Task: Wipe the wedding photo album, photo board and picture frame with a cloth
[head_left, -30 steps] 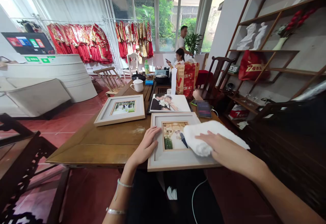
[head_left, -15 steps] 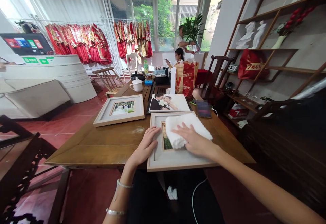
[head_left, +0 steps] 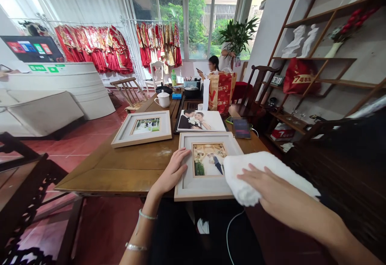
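A light wooden picture frame (head_left: 208,196) with a grey-white mat lies near the table's front edge, a wedding photo (head_left: 209,160) inside. My left hand (head_left: 172,172) rests on its left rim, fingers stretched out over the edge. With my right hand (head_left: 271,192) I hold a folded white towel (head_left: 241,168) over the frame's right side. The towel hides the frame's right edge and lower right corner and reaches out past it. My right fingers lie along the top of the towel; its underside is hidden.
A second framed photo (head_left: 120,133) lies to the left on the wooden table (head_left: 105,176). Behind are a large couple photo (head_left: 200,121), a phone (head_left: 242,128), a paper bag (head_left: 221,92) and a white lidded cup (head_left: 163,99). A white cable (head_left: 228,233) hangs by my lap.
My right hand has swept the towel rightward and toward me, off the photo, which now shows. The left hand stays on the rim. The person holding the plant has shifted right.
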A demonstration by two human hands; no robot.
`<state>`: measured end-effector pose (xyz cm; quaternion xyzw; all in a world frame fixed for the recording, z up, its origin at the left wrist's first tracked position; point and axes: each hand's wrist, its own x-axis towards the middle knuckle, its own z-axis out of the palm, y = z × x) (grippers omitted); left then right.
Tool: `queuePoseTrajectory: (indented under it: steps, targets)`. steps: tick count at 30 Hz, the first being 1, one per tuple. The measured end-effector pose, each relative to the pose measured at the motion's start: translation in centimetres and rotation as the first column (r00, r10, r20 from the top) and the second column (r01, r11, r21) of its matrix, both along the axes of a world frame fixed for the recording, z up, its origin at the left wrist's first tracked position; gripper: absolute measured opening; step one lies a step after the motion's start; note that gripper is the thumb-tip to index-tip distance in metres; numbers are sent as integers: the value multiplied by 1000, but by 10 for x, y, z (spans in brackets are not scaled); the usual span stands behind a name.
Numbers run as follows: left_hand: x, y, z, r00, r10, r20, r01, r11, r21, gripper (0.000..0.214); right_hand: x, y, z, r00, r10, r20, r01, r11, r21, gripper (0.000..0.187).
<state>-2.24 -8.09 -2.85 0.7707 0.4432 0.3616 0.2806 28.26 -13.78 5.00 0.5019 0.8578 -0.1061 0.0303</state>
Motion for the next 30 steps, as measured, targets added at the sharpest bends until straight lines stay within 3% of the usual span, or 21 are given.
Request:
queuePoseTrajectory:
  steps: [4,7,9,11,14,18,20,22,26,30]
  targets:
    - [2,1,0,1000,28,-2,-28,1000,3,41,-16,28,-15,997,-63,39,58,990,129,68]
    - [4,2,0,999,54,-4,-54,999,9,44,-44,32,-22,998,35,-51,-28,991,130,73]
    - [6,2,0,997,73,-7,-73,997,-1,47,-62,26,-24,973,174,-150,-160,982,103,80]
    - [7,2,1,996,86,1,-86,996,-22,51,-75,19,-26,907,348,-236,-336,937,89,85]
    - [8,3,1,996,89,31,-87,995,-44,56,-80,15,-25,772,556,-308,-558,825,91,88]
    - [8,4,0,997,73,28,-73,997,-25,48,-63,17,-12,710,622,-330,-658,753,5,88]
    - [7,3,0,999,42,1,-42,999,10,43,-50,11,-3,746,587,-314,-629,776,-45,86]
    - [6,2,1,1000,8,-23,-8,1000,28,48,-39,1,5,811,511,-285,-548,834,-64,82]
    - [2,0,3,999,-23,-37,24,1000,16,55,-25,-16,12,956,265,-125,-270,963,-22,73]
    - [-1,0,2,999,-36,-29,37,999,12,54,-20,9,10,996,-6,94,2,999,46,65]
